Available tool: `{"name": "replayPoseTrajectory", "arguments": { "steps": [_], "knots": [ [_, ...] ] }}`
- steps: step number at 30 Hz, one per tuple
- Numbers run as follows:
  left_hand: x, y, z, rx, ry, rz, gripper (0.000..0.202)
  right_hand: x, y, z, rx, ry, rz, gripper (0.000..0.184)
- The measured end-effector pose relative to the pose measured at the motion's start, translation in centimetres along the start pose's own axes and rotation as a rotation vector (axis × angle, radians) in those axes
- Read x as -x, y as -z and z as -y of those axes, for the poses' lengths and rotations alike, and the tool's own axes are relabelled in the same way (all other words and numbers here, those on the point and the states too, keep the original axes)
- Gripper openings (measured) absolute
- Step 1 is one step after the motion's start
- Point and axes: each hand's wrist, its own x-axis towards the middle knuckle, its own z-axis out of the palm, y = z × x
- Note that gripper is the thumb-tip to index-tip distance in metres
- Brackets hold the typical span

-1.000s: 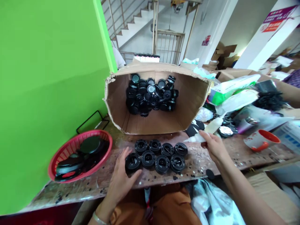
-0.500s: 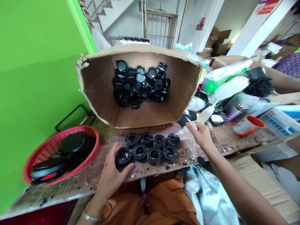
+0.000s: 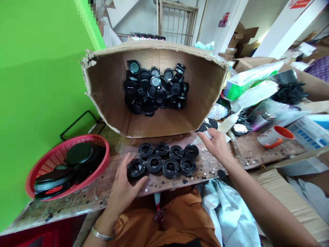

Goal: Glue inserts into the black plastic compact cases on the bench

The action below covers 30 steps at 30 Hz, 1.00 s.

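Observation:
Several round black caps with ridged inner rings (image 3: pixel 170 168) lie in two rows on the wooden bench, hollow side up. My left hand (image 3: pixel 125 183) is open beside the leftmost front cap (image 3: pixel 136 168). Its thumb and fingers are spread around that cap's near and left sides; I cannot tell how firmly they touch it. In my right hand (image 3: pixel 216 142) is a small whitish squeeze bottle (image 3: pixel 207 135), partly hidden by the fingers. Its nozzle points left, near the back right cap (image 3: pixel 191 151).
Behind the rows, a cardboard box (image 3: pixel 161 128) lies open toward me, with many black caps inside. A red basket (image 3: pixel 106 151) of larger black parts stands left. Rightward are another squeeze bottle (image 3: pixel 228 122), a mug (image 3: pixel 269 139) and plastic bags. A person's white sleeve shows behind the box.
My right hand with the squeeze bottle has shifted slightly, its nozzle now a bit farther above the back right cap. The view has tilted slightly. My left hand stays beside the same cap.

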Motion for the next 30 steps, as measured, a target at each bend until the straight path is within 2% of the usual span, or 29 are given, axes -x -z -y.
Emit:
{"name": "replayPoseTrajectory", "arguments": {
  "steps": [5, 9, 14, 21, 30],
  "knots": [
    [0.1, 0.0, 0.1, 0.032, -0.004, 0.006, 0.095, 0.2, 1.2, -0.1, 0.121, 0.127, -0.007, 0.042],
    [0.1, 0.0, 0.1, 0.034, 0.003, 0.020, 0.096, 0.8, 2.1, -0.1, 0.177, 0.165, 0.046, 0.041],
    [0.0, 0.1, -0.1, -0.006, 0.027, 0.033, 0.096, 1.7, 2.7, 0.5, 0.147, 0.188, 0.092, 0.041],
    [0.1, 0.0, 0.0, 0.010, 0.028, 0.029, 0.097, 2.6, 2.0, 2.4, 0.072, 0.166, 0.108, 0.040],
    [0.0, 0.1, -0.1, 0.012, 0.026, 0.034, 0.097, 1.9, 1.0, 3.8, 0.011, 0.153, 0.108, 0.037]
  ]
}}
